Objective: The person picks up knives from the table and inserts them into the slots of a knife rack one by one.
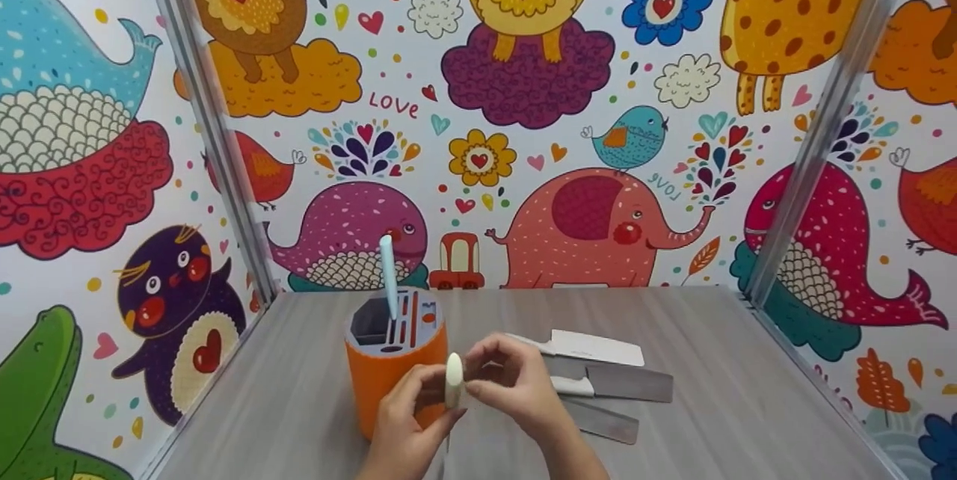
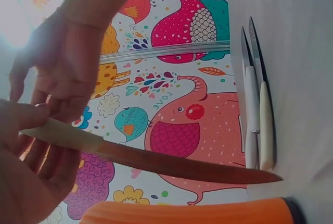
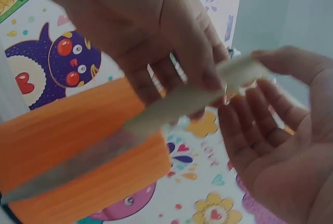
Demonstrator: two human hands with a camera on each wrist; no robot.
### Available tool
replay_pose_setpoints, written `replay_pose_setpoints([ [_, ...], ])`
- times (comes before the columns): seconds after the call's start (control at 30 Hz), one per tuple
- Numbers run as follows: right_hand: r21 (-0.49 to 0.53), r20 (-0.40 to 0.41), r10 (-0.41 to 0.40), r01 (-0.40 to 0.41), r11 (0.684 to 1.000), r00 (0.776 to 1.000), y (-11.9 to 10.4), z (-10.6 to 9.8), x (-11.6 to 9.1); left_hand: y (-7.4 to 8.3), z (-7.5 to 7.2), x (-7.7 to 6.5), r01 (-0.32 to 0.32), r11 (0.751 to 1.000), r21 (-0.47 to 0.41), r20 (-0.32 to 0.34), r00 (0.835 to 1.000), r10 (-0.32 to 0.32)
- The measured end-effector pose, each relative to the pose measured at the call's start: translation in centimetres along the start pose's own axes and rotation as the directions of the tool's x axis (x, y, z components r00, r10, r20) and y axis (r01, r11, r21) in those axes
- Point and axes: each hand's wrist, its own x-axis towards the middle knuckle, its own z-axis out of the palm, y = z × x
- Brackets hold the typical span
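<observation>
My left hand [image 1: 411,420] pinches the cream handle of a knife [image 1: 454,379] between thumb and fingers, in front of an orange knife block [image 1: 359,390]. In the left wrist view the narrow pointed blade [image 2: 187,165] extends away from the handle, beside the block. My right hand [image 1: 516,383] is at the butt end of the handle, its fingers loosely bent. In the right wrist view its thumb [image 3: 291,60] appears to touch that end, with the other fingers spread apart below. A pale blue handle [image 1: 389,278] sticks up from the block's grey slotted top.
Right of the hands, three broad-bladed knives lie on the wood-grain table: a white one [image 1: 598,346] at the back, a grey one [image 1: 628,383] in the middle, another grey one [image 1: 605,420] nearest. Cartoon-printed walls [image 1: 478,91] with metal corner posts enclose the table.
</observation>
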Motion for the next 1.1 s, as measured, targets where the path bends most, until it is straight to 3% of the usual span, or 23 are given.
replay_pose_setpoints([
  [0.13, 0.091, -0.152, -0.006, 0.02, 0.996, 0.988, 3.9, -0.6, 0.7, 0.2, -0.6, 0.0, 0.044, 0.999, -0.007, -0.035, 0.998, -0.044],
  [0.27, 0.068, -0.289, 0.005, 0.015, 0.998, 0.957, 9.0, -1.0, 1.0, 0.6, -0.9, 0.3, 0.055, 0.998, -0.011, -0.073, 0.996, -0.056],
  [0.37, 0.006, -0.277, 0.04, -0.04, 0.999, 0.96, 12.3, -0.6, 0.8, 1.1, -1.4, 0.3, 0.072, 0.997, 0.014, -0.109, 0.992, -0.07],
  [0.53, -0.011, -0.165, 0.15, -0.154, 0.988, 0.975, 16.1, 0.6, -0.2, 2.0, -2.3, -0.1, 0.098, 0.994, 0.051, -0.193, 0.977, -0.086],
  [0.8, -0.009, -0.028, 0.282, -0.282, 0.959, 0.959, 17.3, 1.6, -0.6, 3.1, -2.5, -0.1, 0.029, 0.999, 0.038, -0.3, 0.954, -0.017],
  [1.1, -0.067, -0.086, 0.351, -0.357, 0.932, 0.932, 17.4, 2.8, 0.1, 4.0, -2.9, -0.1, -0.049, 0.999, 0.01, -0.353, 0.934, 0.049],
])
